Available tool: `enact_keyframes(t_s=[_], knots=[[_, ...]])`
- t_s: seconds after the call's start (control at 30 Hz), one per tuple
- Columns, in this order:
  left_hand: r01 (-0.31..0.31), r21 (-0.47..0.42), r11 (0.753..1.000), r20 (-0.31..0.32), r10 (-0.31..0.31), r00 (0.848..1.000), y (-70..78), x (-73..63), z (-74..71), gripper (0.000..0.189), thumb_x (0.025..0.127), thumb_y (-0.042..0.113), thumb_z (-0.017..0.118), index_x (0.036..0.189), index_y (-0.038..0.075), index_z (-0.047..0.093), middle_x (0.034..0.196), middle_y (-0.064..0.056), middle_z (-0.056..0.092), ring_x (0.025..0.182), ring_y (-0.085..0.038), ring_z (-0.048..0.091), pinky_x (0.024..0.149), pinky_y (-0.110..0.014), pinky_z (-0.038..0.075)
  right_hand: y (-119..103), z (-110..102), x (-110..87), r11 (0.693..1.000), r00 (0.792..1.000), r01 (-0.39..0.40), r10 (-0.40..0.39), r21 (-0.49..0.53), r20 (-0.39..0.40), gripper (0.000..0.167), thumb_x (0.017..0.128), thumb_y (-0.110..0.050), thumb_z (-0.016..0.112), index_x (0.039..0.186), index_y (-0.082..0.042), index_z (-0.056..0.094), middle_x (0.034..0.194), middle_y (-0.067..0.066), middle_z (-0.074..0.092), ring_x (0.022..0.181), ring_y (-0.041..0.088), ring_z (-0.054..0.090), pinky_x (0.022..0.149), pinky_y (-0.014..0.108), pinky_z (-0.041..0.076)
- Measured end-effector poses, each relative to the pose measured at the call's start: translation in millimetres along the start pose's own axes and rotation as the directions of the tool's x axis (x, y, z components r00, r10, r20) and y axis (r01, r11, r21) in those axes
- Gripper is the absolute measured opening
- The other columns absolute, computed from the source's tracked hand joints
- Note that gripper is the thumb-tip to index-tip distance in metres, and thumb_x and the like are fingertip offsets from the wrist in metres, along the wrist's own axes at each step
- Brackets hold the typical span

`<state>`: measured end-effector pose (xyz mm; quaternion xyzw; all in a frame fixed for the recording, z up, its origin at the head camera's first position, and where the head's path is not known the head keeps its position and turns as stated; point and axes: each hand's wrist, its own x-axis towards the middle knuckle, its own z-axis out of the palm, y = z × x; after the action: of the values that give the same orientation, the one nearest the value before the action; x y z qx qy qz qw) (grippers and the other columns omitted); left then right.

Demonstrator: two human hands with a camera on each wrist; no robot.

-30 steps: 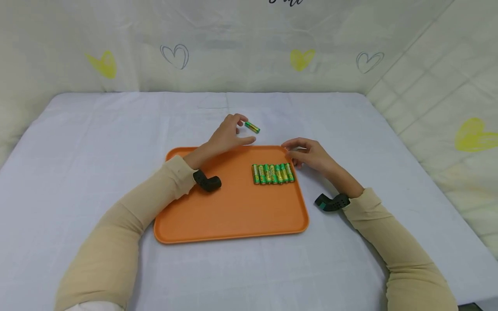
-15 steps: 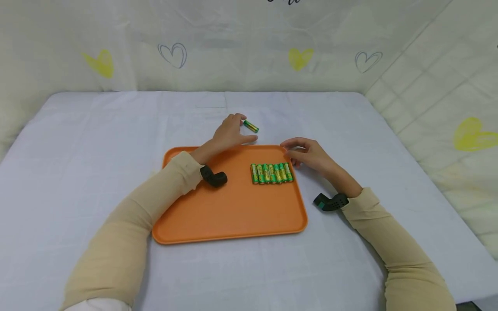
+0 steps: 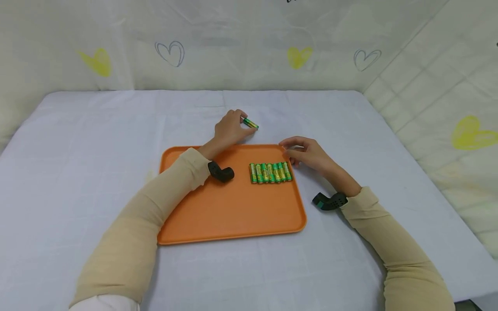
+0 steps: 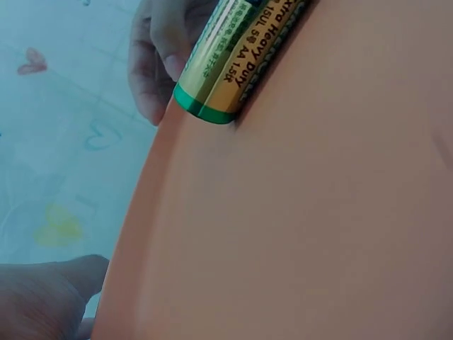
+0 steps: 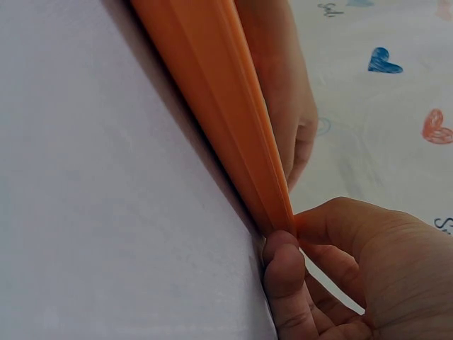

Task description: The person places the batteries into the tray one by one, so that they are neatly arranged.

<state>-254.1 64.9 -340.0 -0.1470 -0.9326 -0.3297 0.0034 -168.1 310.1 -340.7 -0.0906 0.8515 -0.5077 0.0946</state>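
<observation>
Beyond the tray's far edge, my left hand (image 3: 230,128) holds a green-and-gold AA battery (image 3: 250,123) between thumb and fingers. In the left wrist view only part of the left hand (image 4: 42,301) shows, and its battery is out of sight. My right hand (image 3: 309,154) is at the far right corner of the orange tray (image 3: 233,236). The right wrist view shows the right hand (image 5: 382,258) pinching that corner of the rim. A row of several matching batteries (image 3: 270,172) lies side by side on the tray near this corner; one battery (image 4: 237,64) looms large in the left wrist view.
A white cloth (image 3: 89,142) covers the table under the tray. Behind it hangs a pale backdrop (image 3: 233,47) with drawn hearts. Dark wrist devices (image 3: 221,172) sit at both cuffs; the left forearm crosses the tray's left side.
My left hand has moved slightly forward and right, its thumb and fingers closing in on the lone battery, which has shifted a little. The right hand and the row of batteries stay put.
</observation>
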Motion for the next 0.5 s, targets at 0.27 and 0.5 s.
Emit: enact_keyframes(t_s=[0.27, 0.5], knots=[[0.015, 0.068, 0.998, -0.019, -0.014, 1.0, 4.2, 2.7, 5.7, 0.06, 0.086, 0.054, 0.067, 0.127, 0.013, 0.055, 0.119, -0.008, 0.055, 0.096, -0.02, 0.057, 0.079, -0.039, 0.05, 2.2, -0.6, -1.4, 1.0, 1.0, -0.011, 0.011, 0.022, 0.0, 0.035, 0.096, -0.015, 0.062, 0.128, -0.001, 0.059, 0.113, 0.005, 0.061, 0.066, 0.008, 0.056, 0.059, 0.022, 0.048], [0.02, 0.062, 0.998, -0.016, -0.019, 1.0, 5.5, 2.4, 4.1, 0.055, 0.088, 0.049, 0.067, 0.126, 0.012, 0.055, 0.119, -0.008, 0.056, 0.097, -0.021, 0.058, 0.079, -0.039, 0.049, 4.1, -1.4, -1.4, 1.0, 1.0, -0.016, 0.016, 0.022, -0.009, 0.034, 0.095, -0.016, 0.063, 0.127, -0.002, 0.06, 0.111, 0.004, 0.061, 0.066, 0.008, 0.056, 0.059, 0.022, 0.048]])
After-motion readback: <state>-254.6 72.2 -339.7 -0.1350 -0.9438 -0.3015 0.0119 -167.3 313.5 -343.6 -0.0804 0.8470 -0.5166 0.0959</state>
